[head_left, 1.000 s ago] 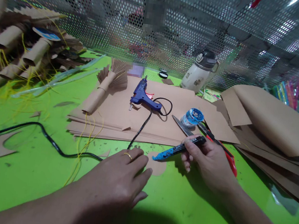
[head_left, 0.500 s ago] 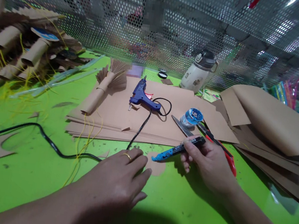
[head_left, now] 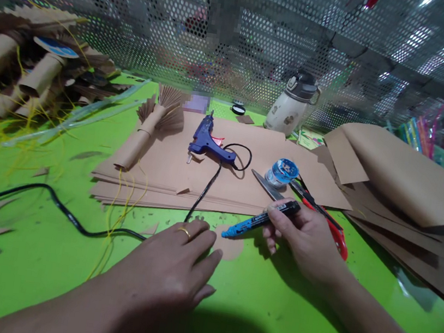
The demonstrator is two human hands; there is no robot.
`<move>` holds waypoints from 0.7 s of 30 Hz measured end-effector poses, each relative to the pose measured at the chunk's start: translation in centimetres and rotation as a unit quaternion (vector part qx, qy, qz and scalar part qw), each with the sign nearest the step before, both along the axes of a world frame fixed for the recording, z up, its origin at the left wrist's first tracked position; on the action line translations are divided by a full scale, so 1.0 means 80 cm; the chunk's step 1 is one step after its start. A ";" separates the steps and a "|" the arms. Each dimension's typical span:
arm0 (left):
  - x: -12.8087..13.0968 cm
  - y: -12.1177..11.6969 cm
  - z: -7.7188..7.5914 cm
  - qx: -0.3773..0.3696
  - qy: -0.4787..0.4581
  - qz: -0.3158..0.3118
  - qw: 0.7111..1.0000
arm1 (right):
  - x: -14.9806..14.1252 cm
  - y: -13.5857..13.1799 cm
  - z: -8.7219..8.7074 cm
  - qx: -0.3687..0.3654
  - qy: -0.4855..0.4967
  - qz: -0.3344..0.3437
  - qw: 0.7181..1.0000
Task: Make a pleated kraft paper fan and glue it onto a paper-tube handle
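My right hand (head_left: 303, 234) grips a blue-and-black paint marker (head_left: 257, 222), its blue tip low over a small round brown paper piece (head_left: 231, 248) on the green table. Whether the tip touches the paper, I cannot tell. My left hand (head_left: 182, 260), with a ring on one finger, lies palm down, fingertips at the left edge of that paper piece and holding nothing. Just beyond the marker are scissors (head_left: 336, 235) with red handles, partly hidden by my right hand. A blue round tub (head_left: 282, 172) sits close to their blades.
A blue glue gun (head_left: 210, 145) and a rolled paper piece with a pleated fan (head_left: 138, 141) rest on stacked brown paper (head_left: 167, 170). A black cord (head_left: 70, 217) crosses the left. Similar rolls (head_left: 43, 72) pile at far left. A bottle (head_left: 285, 112) stands behind.
The view has shifted slightly, so most things appear a little further left. Both hands keep nearly the same pose, and the marker stays over the round paper piece.
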State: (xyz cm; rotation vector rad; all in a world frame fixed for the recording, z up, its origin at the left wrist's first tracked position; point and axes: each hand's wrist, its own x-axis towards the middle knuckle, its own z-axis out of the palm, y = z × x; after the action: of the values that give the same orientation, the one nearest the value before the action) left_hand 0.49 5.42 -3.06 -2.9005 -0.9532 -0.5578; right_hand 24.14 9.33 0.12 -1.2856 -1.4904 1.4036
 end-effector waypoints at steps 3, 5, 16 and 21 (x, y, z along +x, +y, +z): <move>-0.001 0.000 -0.001 0.009 -0.008 0.001 1.000 | -0.002 0.001 0.002 -0.002 -0.001 -0.008 1.000; -0.002 0.000 -0.005 0.022 -0.017 0.002 1.000 | -0.001 0.001 0.002 -0.001 -0.005 -0.014 1.000; -0.002 0.000 -0.011 0.021 -0.016 0.003 1.000 | -0.001 0.002 0.002 0.007 -0.007 -0.019 1.000; -0.001 0.000 -0.008 0.020 -0.021 0.003 1.000 | -0.002 0.001 0.004 -0.002 -0.007 -0.009 1.000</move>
State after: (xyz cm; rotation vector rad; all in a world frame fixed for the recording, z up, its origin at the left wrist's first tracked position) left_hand 0.38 5.46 -3.68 -2.8599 -0.9440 -0.6332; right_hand 23.94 9.40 0.44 -1.3111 -1.4831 1.3880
